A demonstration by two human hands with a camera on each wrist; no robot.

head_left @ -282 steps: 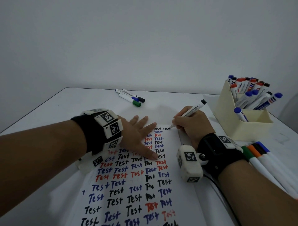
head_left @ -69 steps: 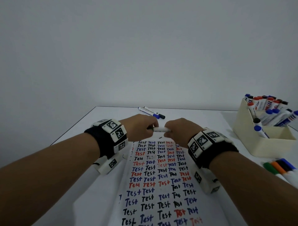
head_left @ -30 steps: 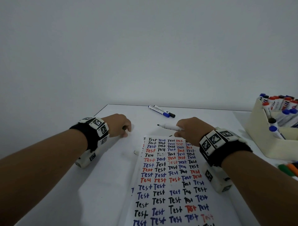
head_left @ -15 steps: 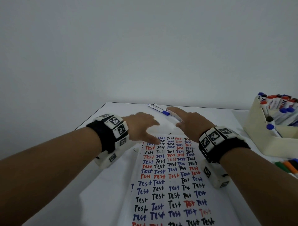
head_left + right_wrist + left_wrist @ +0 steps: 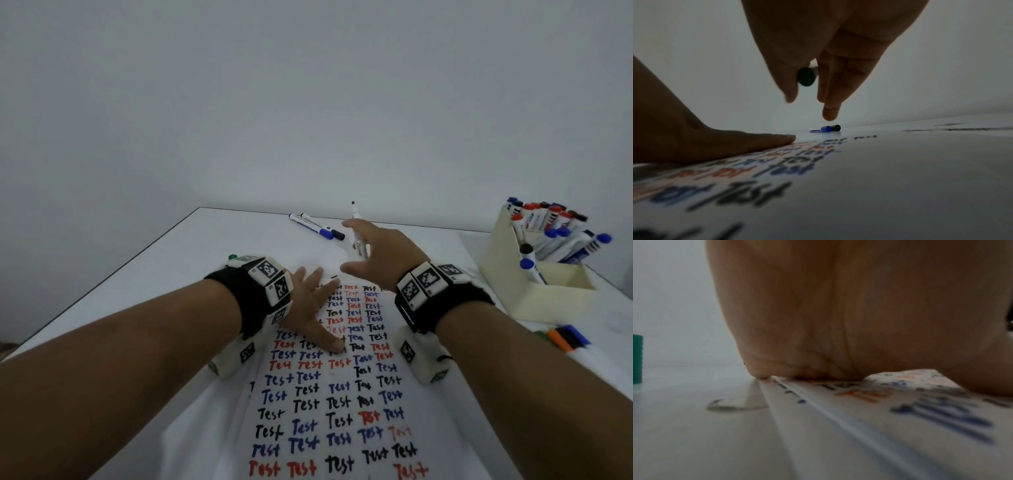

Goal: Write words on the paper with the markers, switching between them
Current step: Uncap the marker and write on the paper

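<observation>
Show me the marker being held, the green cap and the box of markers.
marker point(image 5: 356, 236), head view, on its white barrel above the right hand.
green cap point(image 5: 637, 359), left wrist view, on its ribbed side.
box of markers point(image 5: 496, 270), head view, on its cream front wall.

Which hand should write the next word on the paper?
Right. The right hand already holds the uncapped marker above the paper's top edge; the left hand lies flat, pinning the sheet.
</observation>
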